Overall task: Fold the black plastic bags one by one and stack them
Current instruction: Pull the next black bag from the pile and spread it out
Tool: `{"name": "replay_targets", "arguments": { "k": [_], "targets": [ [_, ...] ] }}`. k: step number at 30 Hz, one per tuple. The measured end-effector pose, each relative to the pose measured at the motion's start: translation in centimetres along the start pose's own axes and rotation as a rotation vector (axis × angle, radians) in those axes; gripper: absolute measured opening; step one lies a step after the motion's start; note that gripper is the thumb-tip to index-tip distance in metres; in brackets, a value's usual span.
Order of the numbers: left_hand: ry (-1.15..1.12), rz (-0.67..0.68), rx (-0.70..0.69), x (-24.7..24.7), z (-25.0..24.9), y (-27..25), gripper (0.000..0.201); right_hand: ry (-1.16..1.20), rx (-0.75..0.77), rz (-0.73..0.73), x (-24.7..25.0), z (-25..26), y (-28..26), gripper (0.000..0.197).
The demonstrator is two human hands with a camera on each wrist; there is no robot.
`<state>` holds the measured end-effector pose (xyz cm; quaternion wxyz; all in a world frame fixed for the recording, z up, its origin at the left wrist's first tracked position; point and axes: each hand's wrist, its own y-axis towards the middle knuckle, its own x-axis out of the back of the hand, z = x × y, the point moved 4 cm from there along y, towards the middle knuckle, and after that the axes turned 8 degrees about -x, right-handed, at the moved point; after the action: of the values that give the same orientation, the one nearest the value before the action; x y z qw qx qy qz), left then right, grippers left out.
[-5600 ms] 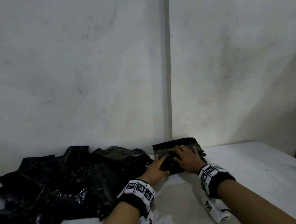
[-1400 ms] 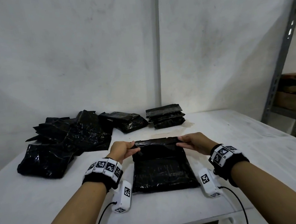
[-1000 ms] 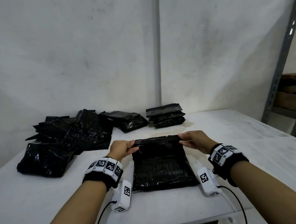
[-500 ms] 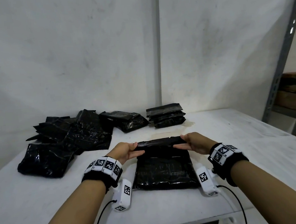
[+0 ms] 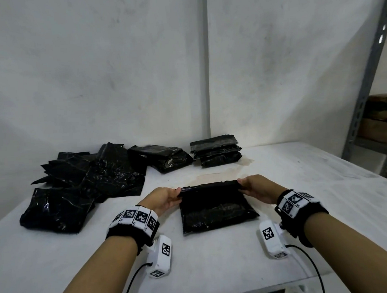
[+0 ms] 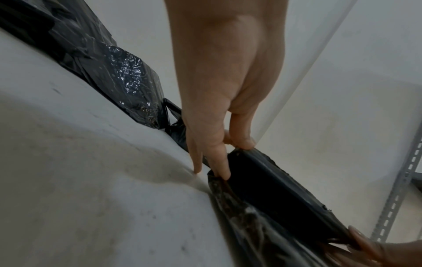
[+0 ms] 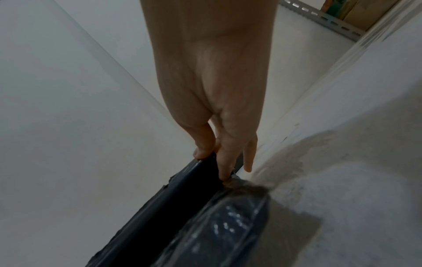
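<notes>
I see black plastic bag flat on white table, centre front. My left hand pinches far-left corner, right hand pinches far-right corner, far edge raised. Folded stack sits behind near wall; unfolded pile far left.

The bag is thin black plastic, glossy and creased. The loose bags show the same wrinkled, shiny film. The table has a matt white, scuffed and stained surface. The shelf post is grey perforated metal.
</notes>
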<state>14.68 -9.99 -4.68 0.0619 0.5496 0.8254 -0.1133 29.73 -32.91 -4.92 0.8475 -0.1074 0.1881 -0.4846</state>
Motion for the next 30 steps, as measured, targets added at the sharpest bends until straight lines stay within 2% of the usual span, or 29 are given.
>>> {"name": "replay_targets", "arguments": {
  "k": [4,7,13,22,25,27,29,30],
  "targets": [
    [-0.004,-0.015,-0.007,0.0,-0.1,0.0,0.011,-0.056,0.021,0.004,0.1,0.0,0.2,0.011],
    [0.027,-0.010,-0.027,-0.2,-0.4,-0.2,0.018,-0.096,0.008,0.008,0.3,0.1,-0.1,0.010],
    [0.088,0.041,-0.068,-0.3,-0.4,-0.1,0.025,-0.159,0.030,0.013,0.2,0.3,-0.5,0.021],
    [0.098,0.053,-0.117,-0.4,-0.9,-0.1,0.024,-0.170,0.097,0.015,0.6,1.2,-1.6,0.020],
    [0.103,0.074,-0.100,-0.5,-0.8,-0.3,0.022,-0.237,0.085,0.013,1.0,1.3,-1.9,0.016],
    [0.098,0.076,-0.087,-0.4,-0.7,-0.3,0.021,-0.350,0.084,-0.057,1.5,1.4,-2.2,0.012],
    [0.078,0.065,-0.079,-0.2,-0.7,-0.2,0.020,-0.479,0.101,-0.113,2.0,1.7,-2.4,0.015],
    [0.087,0.059,-0.076,-0.1,-0.7,-0.2,0.020,-0.486,0.101,-0.097,2.1,1.7,-2.4,0.018]
  ]
}}
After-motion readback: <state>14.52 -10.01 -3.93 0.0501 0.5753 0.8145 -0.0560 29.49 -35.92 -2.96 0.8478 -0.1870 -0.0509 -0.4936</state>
